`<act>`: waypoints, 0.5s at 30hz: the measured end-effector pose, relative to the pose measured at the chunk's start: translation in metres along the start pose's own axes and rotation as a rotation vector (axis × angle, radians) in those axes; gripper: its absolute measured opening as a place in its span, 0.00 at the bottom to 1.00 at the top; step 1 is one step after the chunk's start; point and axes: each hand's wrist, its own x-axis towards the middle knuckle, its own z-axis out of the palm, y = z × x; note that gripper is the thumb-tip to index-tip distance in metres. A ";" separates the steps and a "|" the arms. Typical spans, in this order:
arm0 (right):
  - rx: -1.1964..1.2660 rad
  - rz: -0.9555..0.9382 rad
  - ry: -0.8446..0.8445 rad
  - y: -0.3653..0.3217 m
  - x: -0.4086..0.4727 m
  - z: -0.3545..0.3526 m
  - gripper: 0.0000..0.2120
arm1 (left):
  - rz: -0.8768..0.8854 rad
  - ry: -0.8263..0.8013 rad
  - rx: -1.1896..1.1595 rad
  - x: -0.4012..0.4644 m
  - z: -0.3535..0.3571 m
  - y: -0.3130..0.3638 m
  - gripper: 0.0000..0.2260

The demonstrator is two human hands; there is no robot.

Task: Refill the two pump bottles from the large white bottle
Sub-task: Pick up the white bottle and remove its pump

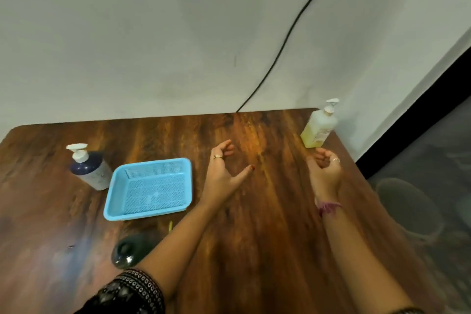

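Observation:
A dark blue pump bottle [89, 168] with a white pump stands at the table's left. A translucent pump bottle [318, 127] with yellowish liquid stands at the far right corner. No large white bottle is in view. My left hand [224, 173] hovers over the middle of the table, fingers apart, holding nothing. My right hand [325, 171] is just in front of the yellowish bottle, fingers loosely curled and empty, a short gap from it.
A light blue mesh tray [150, 211] lies between the blue bottle and my left hand. A dark green rounded object [127, 253] sits near the front, partly under my left forearm. The wooden table [267, 224] ends at the right; a black cable [285, 41] runs down the wall.

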 end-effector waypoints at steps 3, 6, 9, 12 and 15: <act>0.041 -0.031 0.016 -0.014 0.057 -0.022 0.10 | 0.024 -0.038 0.004 0.028 0.057 0.022 0.36; 0.034 -0.047 0.008 -0.022 0.104 -0.033 0.14 | -0.006 -0.094 0.033 0.052 0.105 0.038 0.37; 0.002 -0.052 -0.037 -0.023 0.146 -0.034 0.16 | -0.028 -0.144 0.087 0.080 0.149 0.041 0.38; -0.045 -0.061 -0.113 -0.019 0.181 -0.027 0.18 | -0.069 -0.206 0.135 0.110 0.186 0.038 0.41; -0.089 -0.076 -0.173 -0.013 0.209 -0.018 0.21 | -0.096 -0.252 0.178 0.141 0.220 0.037 0.44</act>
